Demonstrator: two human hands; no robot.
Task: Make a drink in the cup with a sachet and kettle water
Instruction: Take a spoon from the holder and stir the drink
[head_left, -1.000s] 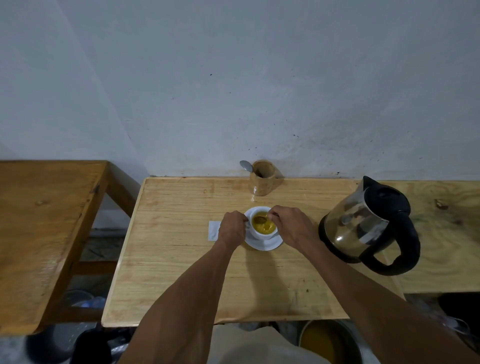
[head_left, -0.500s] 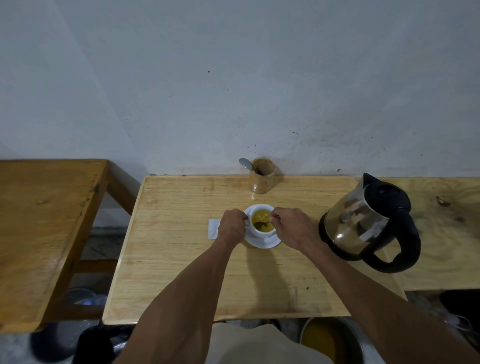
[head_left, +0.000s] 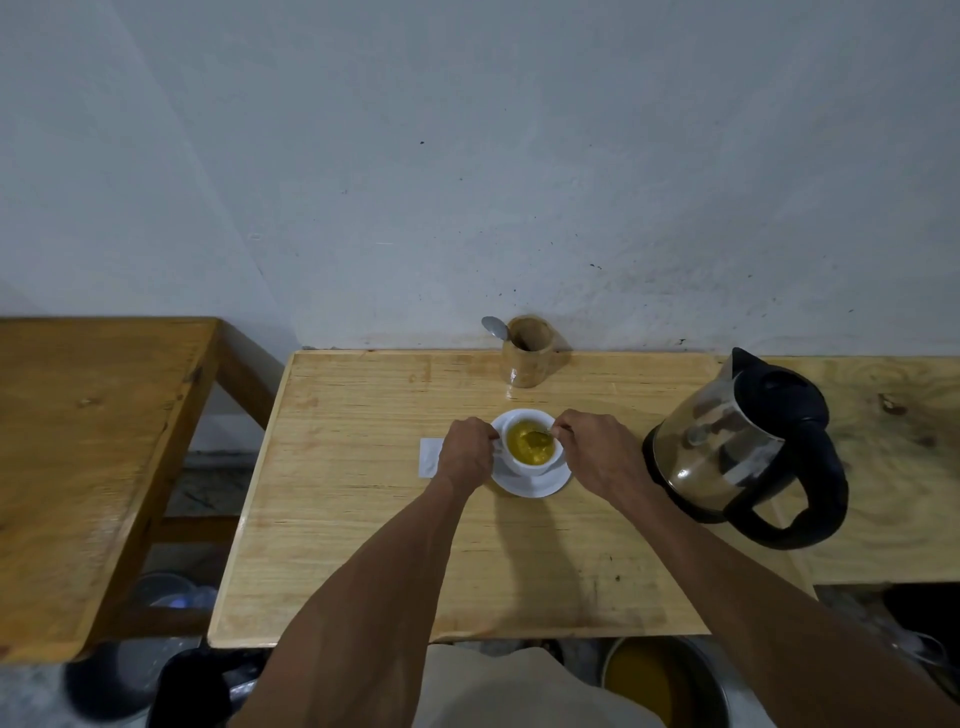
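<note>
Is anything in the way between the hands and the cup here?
Nothing visible. The left hand is at the cup at its left side, and the right hand holds a spoon dipped in the yellow drink. The kettle stands clear to the right.

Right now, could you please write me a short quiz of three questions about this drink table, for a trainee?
1. True or false: the kettle stands to the right of the cup.
2. What does the right hand hold in the cup? A) a spoon B) a knife C) a straw
3. Fill in: the cup stands on a white ____.

Key:
1. True.
2. A, the spoon; the left hand steadies the cup.
3. Saucer.
</note>
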